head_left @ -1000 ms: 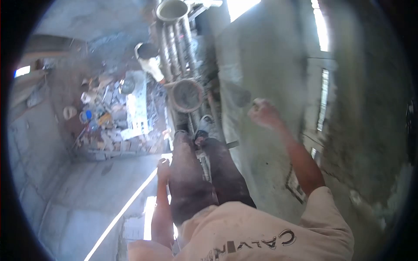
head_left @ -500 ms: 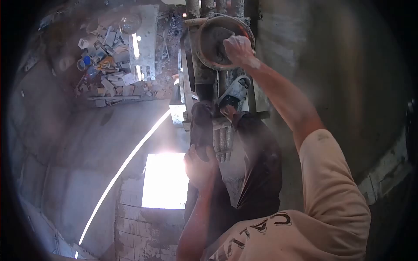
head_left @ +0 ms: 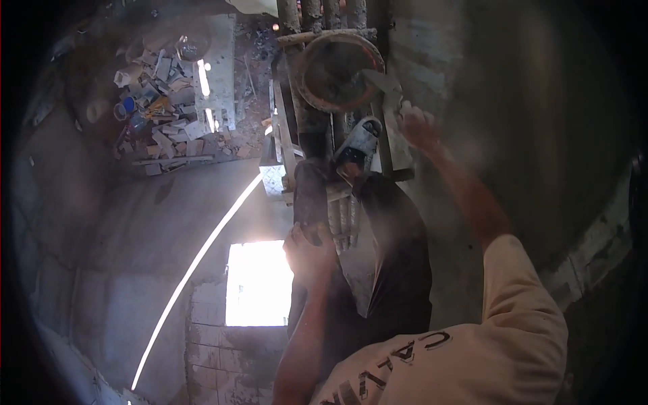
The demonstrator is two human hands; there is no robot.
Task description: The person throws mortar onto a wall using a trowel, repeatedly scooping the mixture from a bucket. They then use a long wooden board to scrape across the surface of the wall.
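Note:
My right hand (head_left: 418, 127) is closed round the handle of a trowel (head_left: 383, 81), right of a round bucket (head_left: 307, 89). The trowel's pointed blade reaches over the bucket's right rim. Dark material lies inside the bucket, which stands on the wooden scaffold. Lower down, my left hand (head_left: 309, 251) is closed on something dark that I cannot make out, over my dark-trousered leg. My foot in a light sandal (head_left: 362, 137) rests just below the bucket.
Scaffold poles (head_left: 332, 17) run past the bucket. Rubble and broken pieces (head_left: 162, 145) lie on the floor at upper left, beside a pale board (head_left: 219, 67). A plastered wall (head_left: 513, 135) stands to the right. A bright window opening (head_left: 256, 283) is at lower left.
My right hand has moved out of the bucket, to the right and down, and the trowel now shows at the rim. My left hand has barely moved. The whole view has shifted slightly.

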